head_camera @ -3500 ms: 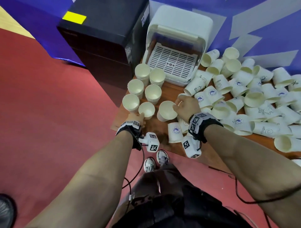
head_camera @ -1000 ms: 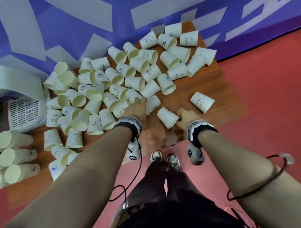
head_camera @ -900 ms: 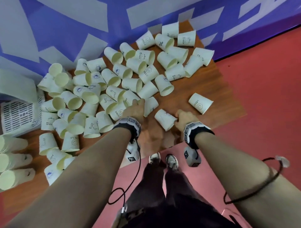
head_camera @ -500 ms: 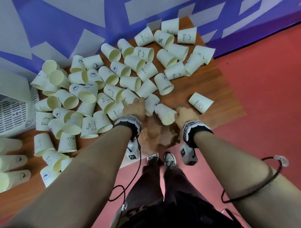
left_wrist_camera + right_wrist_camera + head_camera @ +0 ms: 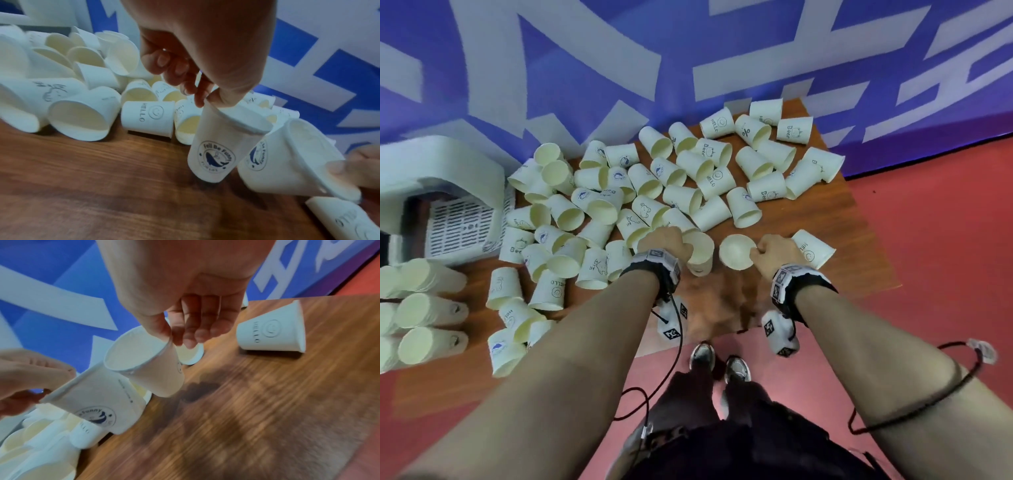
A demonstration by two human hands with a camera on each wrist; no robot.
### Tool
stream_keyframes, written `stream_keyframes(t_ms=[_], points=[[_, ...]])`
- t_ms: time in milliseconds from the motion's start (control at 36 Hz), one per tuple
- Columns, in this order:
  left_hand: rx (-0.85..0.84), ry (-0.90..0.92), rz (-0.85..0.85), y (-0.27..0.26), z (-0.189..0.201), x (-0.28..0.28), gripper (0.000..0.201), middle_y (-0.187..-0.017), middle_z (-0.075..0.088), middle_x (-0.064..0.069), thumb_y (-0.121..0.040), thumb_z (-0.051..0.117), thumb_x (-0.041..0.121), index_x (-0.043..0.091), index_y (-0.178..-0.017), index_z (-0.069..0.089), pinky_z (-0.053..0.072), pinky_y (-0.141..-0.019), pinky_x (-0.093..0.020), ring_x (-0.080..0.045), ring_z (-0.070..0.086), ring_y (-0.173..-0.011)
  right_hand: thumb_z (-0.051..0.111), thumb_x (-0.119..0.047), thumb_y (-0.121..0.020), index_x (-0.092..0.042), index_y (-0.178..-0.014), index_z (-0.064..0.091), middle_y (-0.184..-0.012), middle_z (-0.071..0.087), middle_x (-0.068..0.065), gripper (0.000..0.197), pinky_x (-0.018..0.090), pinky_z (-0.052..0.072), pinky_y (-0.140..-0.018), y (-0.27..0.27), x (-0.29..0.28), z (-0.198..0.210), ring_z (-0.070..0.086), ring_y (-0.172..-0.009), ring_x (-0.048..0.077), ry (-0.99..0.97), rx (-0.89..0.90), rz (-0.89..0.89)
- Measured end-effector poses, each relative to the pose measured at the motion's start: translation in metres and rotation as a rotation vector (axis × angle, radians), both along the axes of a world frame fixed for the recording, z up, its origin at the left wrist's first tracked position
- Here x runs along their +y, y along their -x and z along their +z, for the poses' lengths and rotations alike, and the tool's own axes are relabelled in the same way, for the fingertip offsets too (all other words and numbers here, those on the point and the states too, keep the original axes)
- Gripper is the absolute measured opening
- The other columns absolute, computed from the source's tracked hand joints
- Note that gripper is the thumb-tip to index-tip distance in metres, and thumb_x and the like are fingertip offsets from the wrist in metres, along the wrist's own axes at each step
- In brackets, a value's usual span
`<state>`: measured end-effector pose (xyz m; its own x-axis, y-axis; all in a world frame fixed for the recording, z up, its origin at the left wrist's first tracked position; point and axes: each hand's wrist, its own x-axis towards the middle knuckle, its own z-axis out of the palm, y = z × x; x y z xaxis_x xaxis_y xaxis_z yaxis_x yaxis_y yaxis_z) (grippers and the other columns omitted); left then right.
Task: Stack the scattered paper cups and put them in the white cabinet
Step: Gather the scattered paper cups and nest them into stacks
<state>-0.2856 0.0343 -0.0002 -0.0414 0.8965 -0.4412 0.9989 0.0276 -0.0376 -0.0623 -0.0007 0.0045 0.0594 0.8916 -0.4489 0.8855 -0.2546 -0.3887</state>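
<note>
Many white paper cups (image 5: 688, 178) lie scattered on the wooden table (image 5: 835, 240). My left hand (image 5: 681, 246) pinches the rim of a whale-logo cup (image 5: 213, 146), which stands nearly upright just above the wood. My right hand (image 5: 756, 251) pinches the rim of a second cup (image 5: 144, 366), tilted, mouth up, its base close beside the whale-logo cup (image 5: 98, 402). In the head view the two held cups (image 5: 738, 251) sit side by side near the table's front. The white cabinet (image 5: 441, 171) stands open at the far left.
Several finished stacks of cups (image 5: 428, 308) lie on their sides at the left front, below the cabinet. A single HELLO cup (image 5: 271, 331) lies on its side just right of my right hand. A blue and white wall (image 5: 688, 51) backs the table; red floor lies beyond the right edge.
Both hands have raised their cups off the table. The right hand's cup has turned from lying on its side to mouth up. The two cups have come closer together.
</note>
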Motion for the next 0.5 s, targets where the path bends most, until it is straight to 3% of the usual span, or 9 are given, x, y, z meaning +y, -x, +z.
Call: stream_keyframes(t_ms=[83,139,222,306,417,500], points=[[-0.048,-0.069,0.117,0.022,0.008,-0.014,0.031,-0.087,0.067,-0.007,-0.088,0.052,0.037,0.009,-0.081,0.062,0.039,-0.061,-0.026,-0.025,0.063,-0.076,0.051,-0.028,-0.089,-0.003,-0.082,0.065,-0.075,0.064,0.011,0.029,0.028,0.040,-0.052,0.022,0.005,0.002,0.053,-0.062,0.023,-0.016,0.007,0.095],[-0.047,-0.054,0.192,0.042,0.011,-0.028,0.033,-0.072,0.058,-0.004,-0.089,0.050,0.037,0.011,-0.068,0.050,0.033,-0.053,-0.023,-0.018,0.050,-0.059,0.051,-0.024,-0.089,-0.002,-0.079,0.063,-0.070,0.058,0.008,0.027,0.027,0.034,-0.049,0.045,0.007,0.002,0.050,-0.061,0.022,-0.026,0.013,0.167],[-0.038,-0.070,0.309,0.078,0.020,-0.053,0.031,-0.076,0.057,-0.004,-0.089,0.050,0.039,0.011,-0.077,0.052,0.039,-0.056,-0.027,-0.022,0.057,-0.068,0.046,-0.023,-0.091,-0.009,-0.070,0.054,-0.072,0.053,0.004,0.027,0.026,0.030,-0.049,0.083,0.009,0.003,0.052,-0.070,0.022,-0.015,0.002,0.319],[-0.030,-0.080,0.423,0.121,0.021,-0.082,0.029,-0.088,0.065,-0.006,-0.090,0.052,0.040,0.013,-0.081,0.056,0.041,-0.062,-0.029,-0.025,0.059,-0.076,0.041,-0.025,-0.095,-0.020,-0.062,0.033,-0.075,0.046,0.000,0.034,0.027,0.032,-0.059,0.129,0.008,0.004,0.047,-0.077,0.020,0.012,0.003,0.452],[-0.058,-0.079,0.575,0.176,0.020,-0.113,0.033,-0.102,0.069,-0.010,-0.095,0.048,0.035,0.008,-0.081,0.060,0.038,-0.068,-0.031,-0.024,0.060,-0.086,0.044,-0.023,-0.093,-0.015,-0.060,0.038,-0.062,0.044,0.001,0.035,0.028,0.024,-0.049,0.184,0.001,0.010,0.045,-0.061,0.018,-0.007,0.031,0.571],[-0.071,-0.132,0.632,0.213,0.020,-0.139,0.032,-0.093,0.065,-0.007,-0.093,0.044,0.037,0.010,-0.083,0.057,0.039,-0.066,-0.031,-0.027,0.056,-0.079,0.047,-0.028,-0.091,-0.014,-0.058,0.039,-0.060,0.045,0.002,0.036,0.028,0.024,-0.048,0.223,-0.007,0.013,0.044,-0.056,0.018,-0.020,0.037,0.620]])
